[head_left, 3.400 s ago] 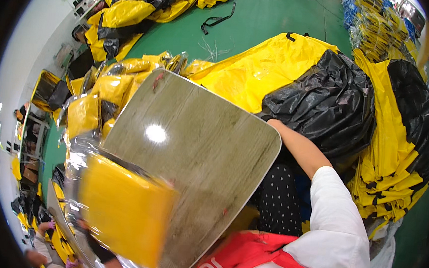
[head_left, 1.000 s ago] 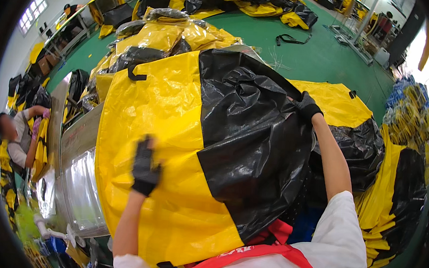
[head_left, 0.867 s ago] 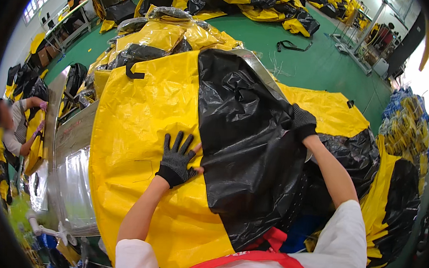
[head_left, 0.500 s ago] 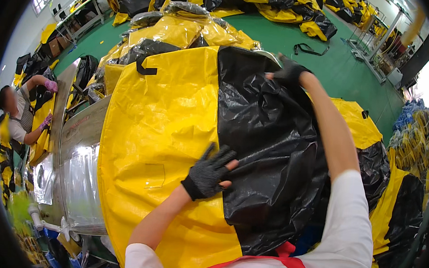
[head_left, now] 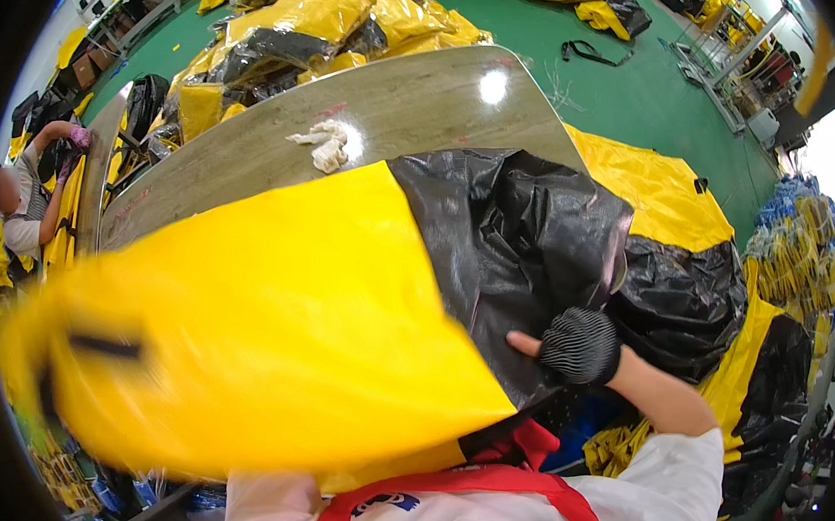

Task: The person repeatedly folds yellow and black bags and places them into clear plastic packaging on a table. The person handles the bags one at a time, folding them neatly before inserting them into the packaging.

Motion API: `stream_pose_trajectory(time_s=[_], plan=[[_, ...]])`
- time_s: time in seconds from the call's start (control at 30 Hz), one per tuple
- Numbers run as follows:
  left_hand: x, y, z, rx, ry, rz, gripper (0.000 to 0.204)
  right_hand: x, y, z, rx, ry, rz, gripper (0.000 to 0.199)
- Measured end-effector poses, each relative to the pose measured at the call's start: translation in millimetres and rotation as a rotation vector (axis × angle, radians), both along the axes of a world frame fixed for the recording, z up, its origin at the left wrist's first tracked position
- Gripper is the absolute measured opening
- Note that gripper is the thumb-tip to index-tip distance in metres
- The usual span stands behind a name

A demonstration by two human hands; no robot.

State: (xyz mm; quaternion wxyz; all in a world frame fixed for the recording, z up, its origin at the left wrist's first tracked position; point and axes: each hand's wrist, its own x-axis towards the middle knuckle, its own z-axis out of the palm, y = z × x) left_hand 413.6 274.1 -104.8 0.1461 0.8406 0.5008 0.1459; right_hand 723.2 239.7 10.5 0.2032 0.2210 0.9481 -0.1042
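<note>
A large yellow-and-black tarpaulin cover [head_left: 308, 301] is folded over in front of me, partly on the tabletop. Its yellow left end is lifted and smeared by motion, with a black strap on it. My right hand [head_left: 581, 347], in a dark striped glove with a bare thumb, closes over the near edge of the black half, thumb lying on top; its other fingers are largely hidden. My left hand is out of sight behind the raised yellow part, and only its white sleeve [head_left: 270, 504] shows below.
A wood-patterned table [head_left: 429, 97] bears a crumpled white cloth [head_left: 327, 144]. Behind it rise plastic-wrapped yellow-and-black bundles [head_left: 308, 21]. More such covers [head_left: 679, 196] lie on the right. A person [head_left: 30, 195] in pink gloves works at the left. A black strap [head_left: 592, 52] lies on the green floor.
The cover has been pulled toward me and folded over, baring the tabletop and white cloth. My right hand has come back from the far edge; my left hand has gone behind the cover.
</note>
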Motion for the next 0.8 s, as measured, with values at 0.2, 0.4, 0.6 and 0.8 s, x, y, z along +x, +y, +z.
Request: stream_pose_trajectory(time_s=[0.2,0.4,0.6,0.8], plan=[[-16,-35,-1,0.114,0.163,-0.084,0.042,24,-19,-55,0.432,0.541,-0.135,0.042],[-25,-65,2,0.141,0.192,-0.092,0.043,-31,-50,-39,0.259,0.612,-0.156,0.028],[-102,-114,7,0.102,0.254,-0.028,0.045,-4,-54,-103,0.139,0.534,-0.153,0.037],[-326,-216,63,-0.055,0.58,0.595,0.046,-8,-52,-73,0.05,0.399,-0.108,0.055]])
